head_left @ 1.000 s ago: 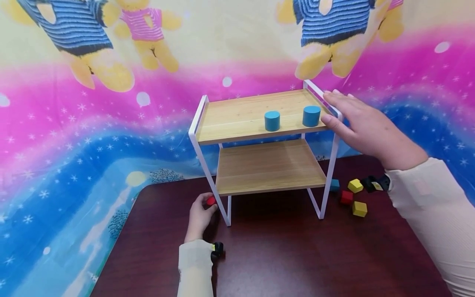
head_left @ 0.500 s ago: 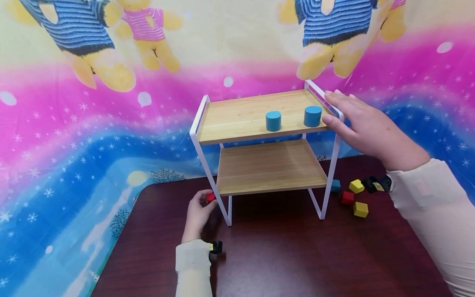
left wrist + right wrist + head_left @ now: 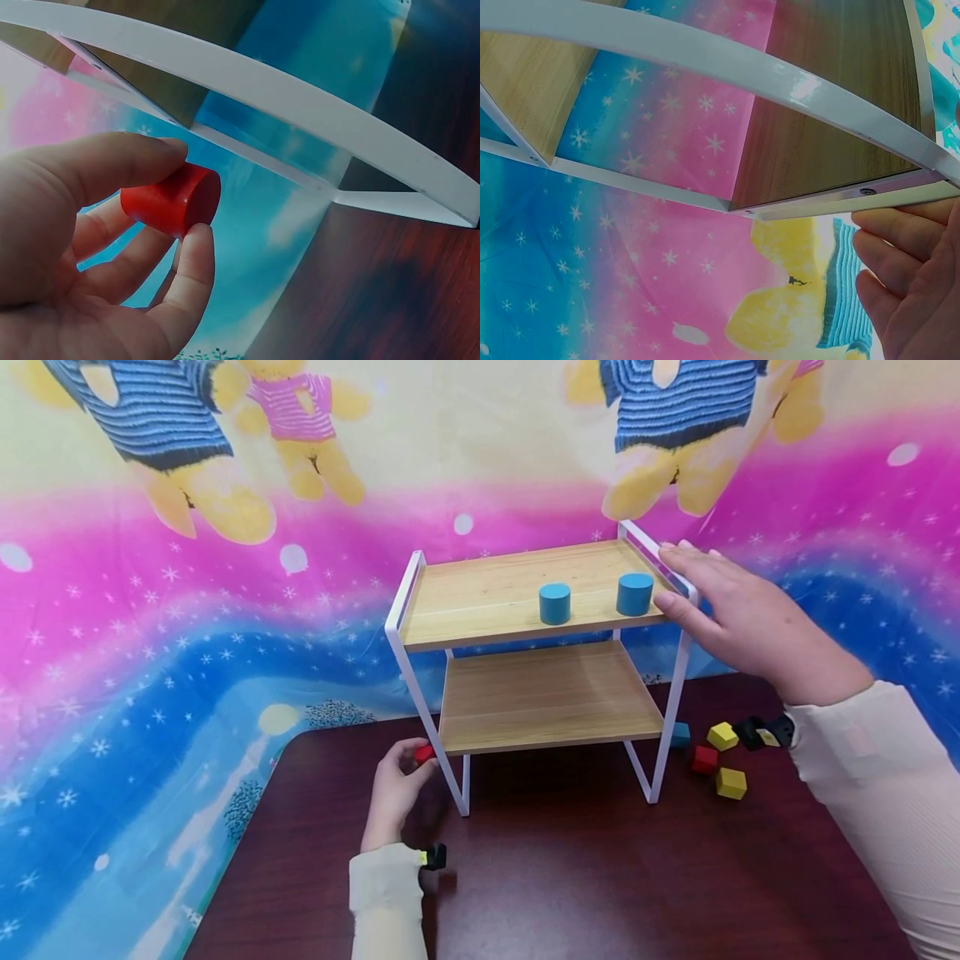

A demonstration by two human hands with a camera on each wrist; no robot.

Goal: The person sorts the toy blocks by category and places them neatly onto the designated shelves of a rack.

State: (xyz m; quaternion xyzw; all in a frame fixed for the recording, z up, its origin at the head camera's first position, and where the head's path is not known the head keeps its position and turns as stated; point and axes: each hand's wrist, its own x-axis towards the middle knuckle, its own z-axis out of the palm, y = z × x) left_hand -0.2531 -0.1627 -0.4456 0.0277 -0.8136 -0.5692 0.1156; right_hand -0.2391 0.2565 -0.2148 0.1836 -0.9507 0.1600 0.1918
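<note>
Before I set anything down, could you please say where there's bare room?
Free: the lower wooden shelf, between white frames; upper wooden shelf, left of two blue cylinders; dark tabletop before the shelves. Crowded: right of the frames, with four coloured blocks.

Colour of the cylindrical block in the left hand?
Plain red; the cylindrical block shows best in the left wrist view.

1. Left cylinder (image 3: 161, 202): plain red.
2. Top-shelf cylinders (image 3: 555, 606): plain blue.
3. Rack frame (image 3: 423, 710): white; shelf boards (image 3: 547, 697): light brown wood grain.
4. Right blocks (image 3: 731, 783): two yellow, one red, one blue.
5. Tabletop (image 3: 540, 877): dark red-brown.
6. Far backdrop (image 3: 337, 643): cream, pink, blue; white snowflakes; yellow bears (image 3: 232, 502), striped blue or pink shirts (image 3: 161, 422).
7. Sleeves (image 3: 862, 752): cream.
</note>
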